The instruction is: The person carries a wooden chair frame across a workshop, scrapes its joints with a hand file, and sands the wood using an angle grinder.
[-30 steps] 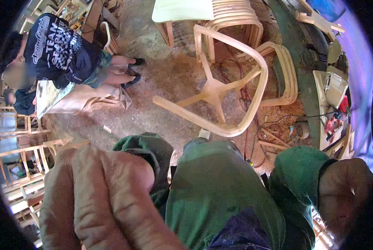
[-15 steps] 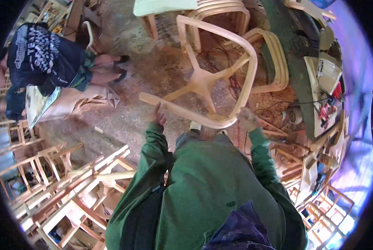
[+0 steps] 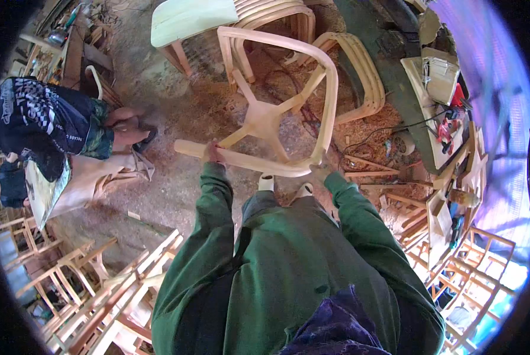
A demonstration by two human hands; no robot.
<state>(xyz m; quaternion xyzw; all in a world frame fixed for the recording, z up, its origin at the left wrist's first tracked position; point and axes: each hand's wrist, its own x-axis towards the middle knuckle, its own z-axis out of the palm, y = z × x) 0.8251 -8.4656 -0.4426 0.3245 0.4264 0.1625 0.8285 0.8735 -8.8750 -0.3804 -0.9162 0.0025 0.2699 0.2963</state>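
Observation:
A pale wooden chair frame (image 3: pixel 331 100), curved at its corners, is in front of my body; a cross-shaped piece (image 3: pixel 264 118) with spread arms shows inside its outline. My left hand (image 3: pixel 213 154) is closed round the near rail, close to its free left end. At the near right corner, my right hand (image 3: pixel 320 172) grips the same frame, its fingers partly hidden behind the wood. Both forearms in green sleeves reach forward, and my shoes (image 3: pixel 266 182) show just below the near rail.
Stacked curved frames (image 3: pixel 360 77) and a pale-topped table (image 3: pixel 194 21) stand ahead. A co-worker (image 3: pixel 52 118) bends over a cloth-draped surface at left. Wooden chair parts (image 3: pixel 99 296) crowd the lower left. A cable (image 3: pixel 389 127) runs over the sawdust at right.
My left hand has gone from loose fingers at the rail to a grip round it. My right hand stays at the corner. The whole view has shifted, with surroundings now further left.

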